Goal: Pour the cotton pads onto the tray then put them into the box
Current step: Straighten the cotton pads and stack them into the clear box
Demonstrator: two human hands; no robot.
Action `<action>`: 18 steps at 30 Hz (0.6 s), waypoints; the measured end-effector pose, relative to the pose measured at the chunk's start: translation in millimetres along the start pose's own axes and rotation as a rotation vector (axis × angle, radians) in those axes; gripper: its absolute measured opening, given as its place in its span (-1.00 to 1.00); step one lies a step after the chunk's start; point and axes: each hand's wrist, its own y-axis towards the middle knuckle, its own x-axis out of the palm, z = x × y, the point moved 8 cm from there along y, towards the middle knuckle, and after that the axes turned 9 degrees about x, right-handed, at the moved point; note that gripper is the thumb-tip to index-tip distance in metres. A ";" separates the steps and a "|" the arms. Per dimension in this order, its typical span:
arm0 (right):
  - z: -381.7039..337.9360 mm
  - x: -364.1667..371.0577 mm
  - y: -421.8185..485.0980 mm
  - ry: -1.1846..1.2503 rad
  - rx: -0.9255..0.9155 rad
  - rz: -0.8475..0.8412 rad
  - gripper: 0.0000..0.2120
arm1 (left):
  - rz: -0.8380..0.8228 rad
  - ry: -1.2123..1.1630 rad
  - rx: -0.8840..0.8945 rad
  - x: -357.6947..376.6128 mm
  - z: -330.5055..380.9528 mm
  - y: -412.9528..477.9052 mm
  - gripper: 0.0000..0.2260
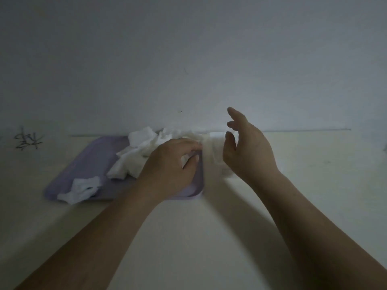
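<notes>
Left grip pinching crumpled white cotton pads; right grip spread.

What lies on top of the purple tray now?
White cotton pads: a heap toward the far side and a smaller clump at the front left corner. The left hand covers the tray on its right, hiding anything beneath.

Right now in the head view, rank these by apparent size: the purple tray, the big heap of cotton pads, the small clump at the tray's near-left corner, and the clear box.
1. purple tray
2. big heap of cotton pads
3. small clump
Unranked: clear box, see-through and largely hidden behind the right hand.
</notes>
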 end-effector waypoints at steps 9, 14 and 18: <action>-48.0 98.4 -62.4 0.139 -0.217 -0.514 -0.44 | -0.350 0.502 -0.604 -117.1 -94.0 -85.6 -0.65; -61.8 111.5 -64.4 -0.099 -0.242 -0.504 -0.50 | -0.432 0.504 -0.687 -111.6 -114.6 -121.3 -0.77; -58.0 114.6 -48.3 -0.077 -0.206 -0.476 -0.61 | -0.272 0.120 -0.580 -94.4 -101.0 -106.2 -0.82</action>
